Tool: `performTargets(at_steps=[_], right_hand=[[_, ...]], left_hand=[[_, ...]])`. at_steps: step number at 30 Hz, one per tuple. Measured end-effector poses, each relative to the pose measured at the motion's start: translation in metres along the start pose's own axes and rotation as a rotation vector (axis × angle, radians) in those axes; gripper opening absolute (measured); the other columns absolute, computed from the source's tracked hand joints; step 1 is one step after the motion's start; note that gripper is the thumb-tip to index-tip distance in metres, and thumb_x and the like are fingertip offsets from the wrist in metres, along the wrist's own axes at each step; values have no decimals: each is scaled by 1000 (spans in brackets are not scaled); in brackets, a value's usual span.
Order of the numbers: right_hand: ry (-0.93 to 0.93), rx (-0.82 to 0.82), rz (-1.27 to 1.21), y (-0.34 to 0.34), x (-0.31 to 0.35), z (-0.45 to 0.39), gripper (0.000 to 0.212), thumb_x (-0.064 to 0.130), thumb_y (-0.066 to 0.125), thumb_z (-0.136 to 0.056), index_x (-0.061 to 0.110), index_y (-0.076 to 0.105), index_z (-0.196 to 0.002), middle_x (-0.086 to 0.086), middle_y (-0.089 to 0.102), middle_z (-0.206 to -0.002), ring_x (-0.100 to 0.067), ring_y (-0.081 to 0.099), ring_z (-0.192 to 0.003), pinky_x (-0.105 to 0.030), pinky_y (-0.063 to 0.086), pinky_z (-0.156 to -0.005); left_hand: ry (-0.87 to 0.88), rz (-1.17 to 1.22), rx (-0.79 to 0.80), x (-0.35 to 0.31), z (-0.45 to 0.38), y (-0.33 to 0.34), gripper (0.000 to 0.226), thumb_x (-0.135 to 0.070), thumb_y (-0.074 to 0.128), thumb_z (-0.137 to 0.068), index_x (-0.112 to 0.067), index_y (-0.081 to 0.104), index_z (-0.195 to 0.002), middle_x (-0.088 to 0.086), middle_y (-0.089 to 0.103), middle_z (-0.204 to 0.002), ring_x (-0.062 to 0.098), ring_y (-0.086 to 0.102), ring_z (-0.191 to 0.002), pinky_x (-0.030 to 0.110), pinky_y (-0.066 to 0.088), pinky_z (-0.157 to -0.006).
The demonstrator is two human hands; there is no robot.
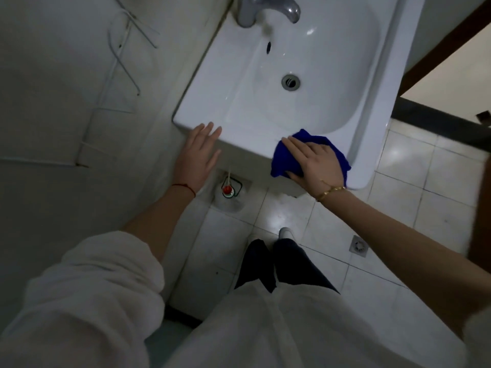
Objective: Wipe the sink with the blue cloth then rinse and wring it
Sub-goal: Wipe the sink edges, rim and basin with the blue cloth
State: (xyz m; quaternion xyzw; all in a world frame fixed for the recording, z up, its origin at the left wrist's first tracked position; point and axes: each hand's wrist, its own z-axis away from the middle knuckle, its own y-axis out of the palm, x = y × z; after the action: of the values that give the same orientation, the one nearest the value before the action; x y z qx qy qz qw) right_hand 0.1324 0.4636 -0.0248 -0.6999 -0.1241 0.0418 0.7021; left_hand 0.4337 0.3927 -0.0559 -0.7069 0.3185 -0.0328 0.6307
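While the right hand (pixel 316 163) lies spread over the crumpled deep-blue cloth (pixel 285 160), it presses that cloth onto the near rim of the white ceramic sink (pixel 239 107), close to the basin's front right corner. Fingers are nearly straight and fanned across the top of the fabric; the thumb lies along the cloth's lower edge at the sink's front face. Whether the thumb hooks under the fabric cannot be told. Cloth bulges out past the fingertips toward the bowl and hangs slightly over the outer lip of the rim. A thin gold bracelet (pixel 330 193) circles the right wrist.

Left hand (pixel 199 152): flat, fingers straight and together, holding nothing. Fingertips rest on the front left corner of the sink rim; the palm hangs off the edge over the floor. A red string (pixel 184 187) is tied round this wrist, and the white sleeve (pixel 87 288) is pushed up the forearm.

Basin: round metal drain (pixel 290 82) at the bowl's centre, dark overflow slot (pixel 269 47) on the back wall, grey metal tap (pixel 265 9) at the top edge of view. No water stream is visible from the spout.

Below the sink, on pale square floor tiles (pixel 414 166), stands a clear bottle with a red cap (pixel 228 189), just beside the pedestal. A square floor drain (pixel 358 246) sits in the tiles to the right. Thin white pipes (pixel 122 62) run on the wall at left. Dark trouser legs (pixel 279 266) and one white shoe tip (pixel 286 232) show beneath the white garment.
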Motion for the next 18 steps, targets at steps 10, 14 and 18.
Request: performTargets(at_steps=[10,14,18], right_hand=[[-34,7,-7,9,42,-46,74,42,66,-83,19,34,-146,-4,48,-143,-29,55,-113,-43,40,-96],[41,-55,8,4,1,8,71,42,61,-86,21,33,-147,-2,49,-142,-30,54,-116,-44,38,-99],[81,-44,37,6,12,-3,71,44,62,-85,20,34,-146,-4,53,-139,-31,56,-112,-43,39,-96]], left_hand=[[-54,-16,-9,-5,1,3,49,-22,50,-102,-11,41,-149,12,40,-154,29,31,-146,44,29,-120],[-102,16,-23,-11,0,5,48,-26,46,-102,-11,44,-148,12,42,-154,31,32,-146,46,26,-121],[-118,25,-41,-12,1,7,48,-26,47,-102,-11,43,-148,11,41,-154,30,31,-146,46,26,-121]])
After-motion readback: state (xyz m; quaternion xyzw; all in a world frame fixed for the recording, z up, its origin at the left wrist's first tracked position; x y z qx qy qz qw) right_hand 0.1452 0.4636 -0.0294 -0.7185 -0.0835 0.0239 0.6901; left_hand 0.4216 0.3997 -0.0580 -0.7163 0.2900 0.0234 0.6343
